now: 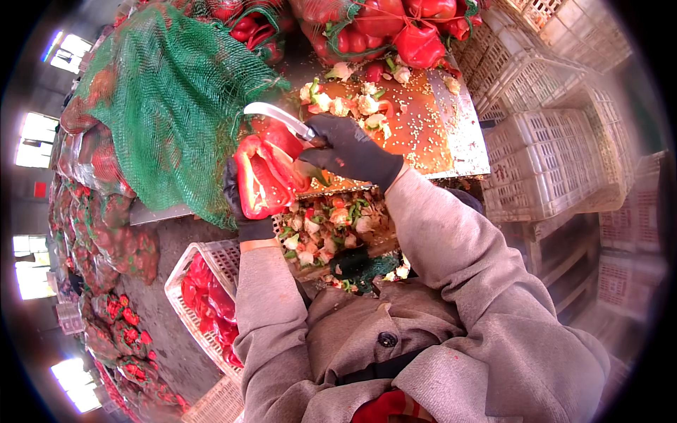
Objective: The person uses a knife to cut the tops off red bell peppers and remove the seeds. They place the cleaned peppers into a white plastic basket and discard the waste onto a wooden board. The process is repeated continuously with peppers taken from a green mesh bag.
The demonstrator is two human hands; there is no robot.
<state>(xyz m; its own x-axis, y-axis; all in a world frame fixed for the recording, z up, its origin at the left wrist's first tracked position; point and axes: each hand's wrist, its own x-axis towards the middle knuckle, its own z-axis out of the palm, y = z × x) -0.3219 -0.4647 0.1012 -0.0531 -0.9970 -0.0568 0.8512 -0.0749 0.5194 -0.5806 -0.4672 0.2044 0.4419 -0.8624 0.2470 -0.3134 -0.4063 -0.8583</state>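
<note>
A cut-open red bell pepper (264,177) shows its hollow, pale-ribbed inside. My left hand (232,193), in a dark glove, holds it from the left and below. In my right hand (351,150), also dark-gloved, is a knife with a curved blade (275,117) that points up and left above the pepper. The right fingers are close to the pepper's right side; whether they touch it, I cannot tell. Several cut pepper cores (365,106) and many loose seeds lie on the orange work surface (418,135) just beyond that hand.
Green netting (169,106) drapes over bagged peppers at left. Netted red peppers (381,26) fill the table's back. Below the table edge, core scraps (328,227) are heaped. A white crate (180,291) of red pepper pieces stands at lower left; stacked plastic crates (539,158) are at right.
</note>
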